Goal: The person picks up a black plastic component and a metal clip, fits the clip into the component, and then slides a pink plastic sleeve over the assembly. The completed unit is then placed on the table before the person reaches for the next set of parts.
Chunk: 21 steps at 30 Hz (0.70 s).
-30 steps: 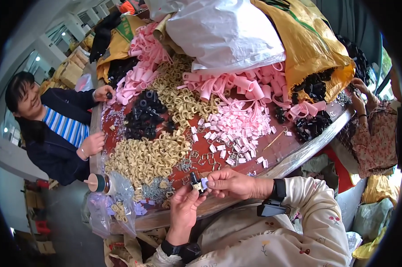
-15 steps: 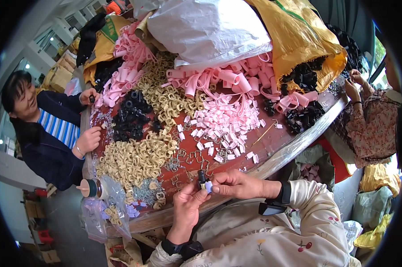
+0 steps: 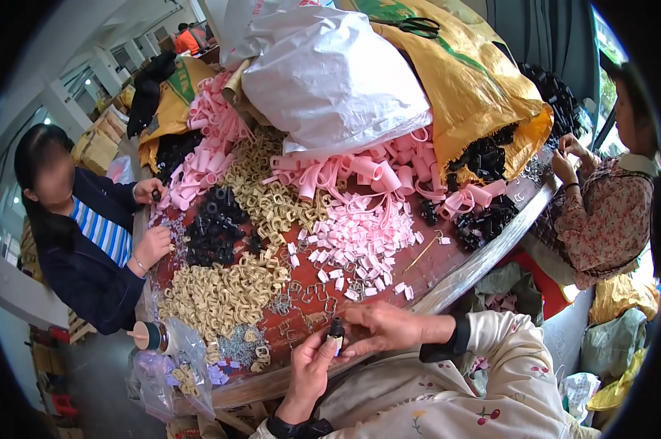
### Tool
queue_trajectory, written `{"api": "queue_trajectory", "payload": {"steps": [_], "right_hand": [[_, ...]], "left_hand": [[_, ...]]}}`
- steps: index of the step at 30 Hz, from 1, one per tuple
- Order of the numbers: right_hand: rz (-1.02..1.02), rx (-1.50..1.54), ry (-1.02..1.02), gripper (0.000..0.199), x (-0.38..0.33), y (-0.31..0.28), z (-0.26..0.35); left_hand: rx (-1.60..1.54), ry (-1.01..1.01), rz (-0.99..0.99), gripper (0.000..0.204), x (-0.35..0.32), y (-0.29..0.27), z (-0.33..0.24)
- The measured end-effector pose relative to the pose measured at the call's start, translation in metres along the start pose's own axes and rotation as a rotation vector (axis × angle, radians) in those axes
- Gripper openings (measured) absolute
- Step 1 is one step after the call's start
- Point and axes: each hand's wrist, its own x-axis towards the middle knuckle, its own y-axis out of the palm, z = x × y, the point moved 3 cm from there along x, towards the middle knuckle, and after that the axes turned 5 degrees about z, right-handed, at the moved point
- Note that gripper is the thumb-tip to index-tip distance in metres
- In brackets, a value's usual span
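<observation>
"Where is the small black fitting (image 3: 336, 328) right now?"

"Between the two hands, over the near edge of the red table (image 3: 440, 265). It stands roughly upright at the fingertips of the left hand (image 3: 311, 373), with a pale part at its lower end."

"So the left hand has it?"

"Yes, thumb and fingers are pinched on it from the left and below. The black top pokes up clear of them."

"And the right hand (image 3: 389, 325)?"

"Just to the right of the fitting, fingers bent, tips close against its lower side. Whether they grip it, I cannot tell; the fingers hide that spot."

"What lies around the hands?"

"Beyond them, wire loops (image 3: 312, 296) are scattered on the table, and further off sits a heap of pale pink pieces (image 3: 367, 238). To the left of the left hand are small grey metal bits (image 3: 237, 342), with a pile of beige clips (image 3: 224, 293) behind them."

"Anything nearer the left corner?"

"A clear plastic bag (image 3: 193, 350), beside a lidded jar (image 3: 155, 336)."
</observation>
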Motion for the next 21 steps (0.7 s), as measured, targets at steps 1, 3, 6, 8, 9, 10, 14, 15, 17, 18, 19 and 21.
{"api": "queue_trajectory", "payload": {"steps": [1,3,6,8,9,10,14,15,17,18,19,21], "right_hand": [[-0.034,-0.159,-0.061,0.027,0.002,-0.012,0.001],[-0.138,-0.468,0.022,0.026,0.012,-0.045,-0.006],[-0.5,-0.629,0.194,0.029,0.026,-0.121,-0.05],[-0.574,-0.713,0.253,0.03,0.034,-0.157,-0.072],[-0.705,-0.824,0.256,0.032,0.036,-0.169,-0.078],[-0.84,-0.932,0.257,0.034,0.038,-0.178,-0.084],[-0.684,-0.892,0.588,0.037,0.055,-0.188,-0.12],[-0.689,-0.892,0.585,0.037,0.056,-0.192,-0.125],[-0.626,-0.792,0.52,0.037,0.058,-0.194,-0.131],[-0.593,-0.742,0.489,0.037,0.057,-0.195,-0.135],[-0.584,-0.742,0.485,0.037,0.057,-0.193,-0.133],[-0.58,-0.833,0.389,0.038,0.051,-0.187,-0.123]], "left_hand": [[-0.001,0.004,-0.001,0.025,0.0,-0.002,0.0],[-0.006,0.041,-0.024,0.024,0.0,-0.011,0.0],[-0.037,0.088,-0.022,0.025,0.0,-0.015,0.004],[-0.085,0.13,-0.007,0.026,0.0,-0.018,0.006],[-0.083,0.144,-0.009,0.026,-0.001,-0.021,0.008],[-0.105,0.154,-0.003,0.026,-0.002,-0.023,0.01],[-0.131,0.177,0.0,0.025,0.0,-0.025,0.008],[-0.117,0.17,-0.013,0.024,0.001,-0.024,0.006],[-0.104,0.163,-0.033,0.024,-0.001,-0.025,0.005],[-0.132,0.155,-0.039,0.024,0.0,-0.025,0.004],[-0.163,0.149,-0.052,0.024,0.0,-0.025,0.003],[-0.201,0.146,-0.074,0.025,0.001,-0.025,0.003]]}}
